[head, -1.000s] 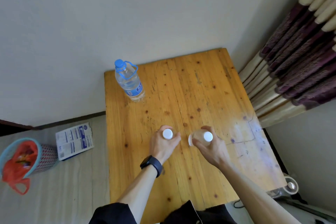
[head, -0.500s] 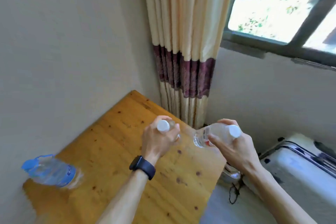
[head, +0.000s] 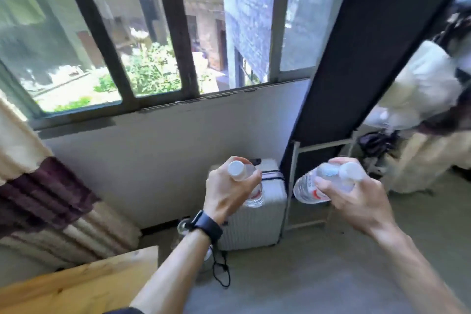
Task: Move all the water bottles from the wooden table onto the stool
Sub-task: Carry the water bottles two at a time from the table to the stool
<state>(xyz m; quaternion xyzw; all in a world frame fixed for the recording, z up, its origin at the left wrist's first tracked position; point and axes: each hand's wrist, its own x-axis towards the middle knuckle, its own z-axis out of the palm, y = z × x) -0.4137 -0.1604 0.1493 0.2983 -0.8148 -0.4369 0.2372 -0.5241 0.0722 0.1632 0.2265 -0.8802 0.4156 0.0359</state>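
Note:
My left hand (head: 226, 191) grips a clear water bottle with a white cap (head: 238, 171), held upright in the air. My right hand (head: 354, 199) grips a second clear bottle (head: 309, 186) with a white cap, tilted with its base toward the left. Both bottles are off the wooden table (head: 76, 285), of which only a corner shows at the bottom left. The blue-capped bottle and the stool are out of view.
A silver suitcase (head: 265, 214) stands on the floor below my hands, against the wall under the window (head: 127, 46). A dark panel on a metal frame (head: 356, 58) leans at right. A curtain (head: 38, 199) hangs at left. A black cord (head: 221, 270) lies on the floor.
The view has swung right, away from the table toward the window and suitcase. Both hands carried their bottles off the table along with the turn. The blue-capped bottle left the view.

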